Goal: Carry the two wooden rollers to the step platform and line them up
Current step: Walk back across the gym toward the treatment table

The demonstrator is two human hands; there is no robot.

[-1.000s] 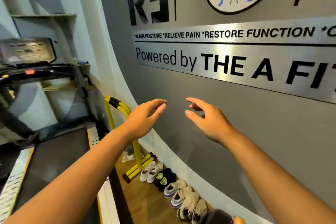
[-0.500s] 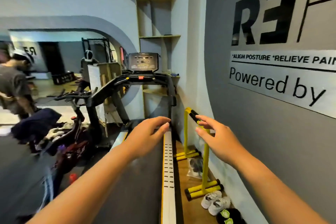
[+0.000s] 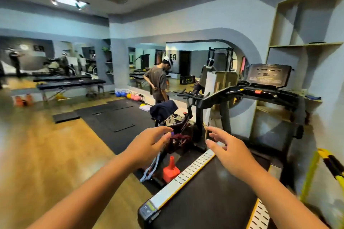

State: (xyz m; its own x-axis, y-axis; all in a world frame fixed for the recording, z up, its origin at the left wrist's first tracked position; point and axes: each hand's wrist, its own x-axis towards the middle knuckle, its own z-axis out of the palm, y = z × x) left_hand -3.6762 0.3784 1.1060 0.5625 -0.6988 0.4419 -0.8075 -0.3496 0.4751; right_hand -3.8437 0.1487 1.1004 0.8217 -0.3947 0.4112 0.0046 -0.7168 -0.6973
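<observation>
My left hand [image 3: 147, 147] and my right hand [image 3: 229, 152] are both held out in front of me at chest height, palms facing each other, fingers apart and holding nothing. They hover above the near end of a black treadmill [image 3: 210, 197]. No wooden rollers show anywhere in this view. A low black step-like block [image 3: 66, 116] lies on the wooden floor at the left; I cannot tell whether it is the step platform.
An exercise bike [image 3: 178, 117] draped with clothes stands left of the treadmill, with a red cone [image 3: 170, 170] at its base. A person [image 3: 158, 83] stands further back. Black floor mats [image 3: 115, 117], massage tables [image 3: 70, 83], kettlebells [image 3: 130, 96] and a yellow parallette [image 3: 323, 163] are around.
My view has swung left from the grey lettered wall and the shoes to the open gym room. Both hands stayed raised, apart and without anything in them.
</observation>
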